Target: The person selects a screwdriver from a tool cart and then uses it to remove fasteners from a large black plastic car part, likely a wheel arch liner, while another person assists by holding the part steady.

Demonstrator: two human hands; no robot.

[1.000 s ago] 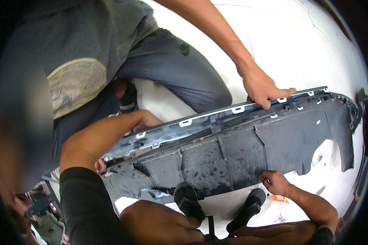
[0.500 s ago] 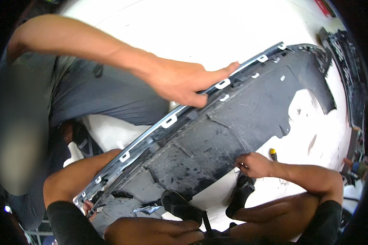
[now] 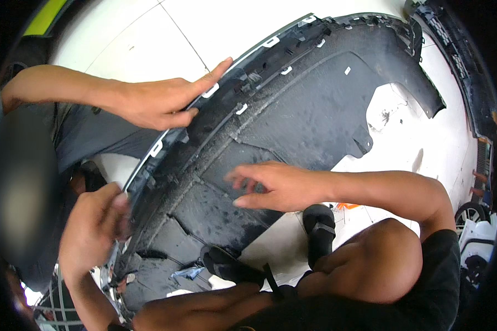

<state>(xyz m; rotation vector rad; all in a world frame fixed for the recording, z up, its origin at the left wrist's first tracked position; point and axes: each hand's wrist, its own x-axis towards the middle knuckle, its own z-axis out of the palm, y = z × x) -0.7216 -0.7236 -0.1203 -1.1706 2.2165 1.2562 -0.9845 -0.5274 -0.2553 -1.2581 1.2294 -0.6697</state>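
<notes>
A large black car bumper (image 3: 309,121) lies inner side up across the floor, with dusty surfaces and white clips (image 3: 270,41) along its far edge. My left hand (image 3: 94,229) is at the bumper's left edge, its fingers bent and smeared by motion; whether they grip the edge I cannot make out. My right hand (image 3: 276,187) hovers over the middle of the bumper, fingers loosely apart and holding nothing. Another person's hand (image 3: 165,102) rests on the far edge beside a white clip, thumb pointing along the rim.
The other person's dark-trousered leg (image 3: 94,132) is close by at the left. My sandalled foot (image 3: 318,229) stands at the bumper's near edge. A second black bumper-like part (image 3: 453,60) lies along the right. Small orange pieces (image 3: 346,206) lie below my right forearm.
My left hand has come up from the bumper's lower left end to its left edge. My right hand has moved from the near edge over the panel. The view has shifted.
</notes>
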